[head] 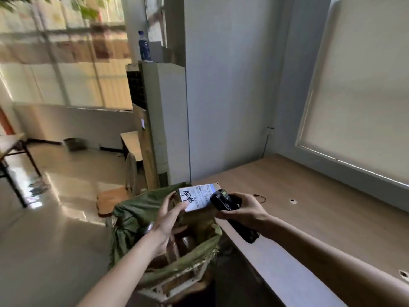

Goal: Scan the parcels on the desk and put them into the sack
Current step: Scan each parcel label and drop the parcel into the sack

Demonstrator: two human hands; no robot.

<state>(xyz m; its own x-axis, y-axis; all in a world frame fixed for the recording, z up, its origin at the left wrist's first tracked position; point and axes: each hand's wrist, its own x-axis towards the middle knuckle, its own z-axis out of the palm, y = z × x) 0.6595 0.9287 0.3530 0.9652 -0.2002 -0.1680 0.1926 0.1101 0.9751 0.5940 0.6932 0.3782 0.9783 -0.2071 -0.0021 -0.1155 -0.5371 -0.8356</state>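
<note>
The counter [321, 209] is a long slab with a pale wood-grain laminate top and a light front edge, running along the wall under a blind-covered window. The sack [141, 216] stands just beside its near-left edge: olive-green woven fabric, crumpled, mouth open and folded over a white frame, with brown cardboard shapes visible inside. The parcel [195, 199] is a small rectangular cardboard box with a white printed label bearing black handwriting, held tilted directly above the sack mouth. The left hand [169, 220] grips the parcel's left end, fingers [180, 207] curled over its top edge. The right hand [243, 210], over the counter edge beside the sack, is closed around a black plastic scanner [223, 201], whose head nearly touches the label; its handle points down.
</note>
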